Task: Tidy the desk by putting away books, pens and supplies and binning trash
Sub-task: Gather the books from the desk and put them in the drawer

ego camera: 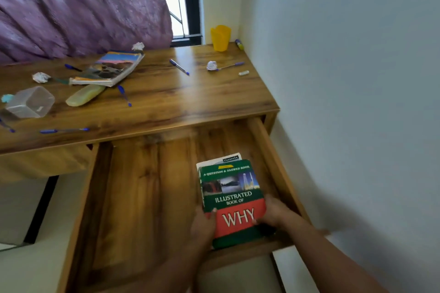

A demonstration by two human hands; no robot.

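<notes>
Book in hand: we hold the green and red book [232,200] low in the near right corner of the open drawer [142,185], lying on a second book [226,159] whose far edge peeks out.
Hands: our left hand [202,226] grips its near left edge, thumb on the cover; our right hand [273,213] grips the near right edge, fingers curled round it.
Key relation: the book's long axis runs near to far, roughly along the drawer's right wall; both hands sit at its near end, so we judge the coming move is simply to let go and draw back.
Writing: the cover reads "A QUESTION & ANSWER BOOK", "ILLUSTRATED BOOK OF", "WHY"; the book beneath shows a small label, seemingly "classmate".
Worktop: one more book [107,70] lies far left on the worktop [166,97], well apart from us, with blue pens [179,67] scattered around.
Trash: crumpled paper balls [212,65] wait there.
Supplies: a yellow cup [220,38] stands in the far right corner; a clear container [31,102] lies at left.
</notes>
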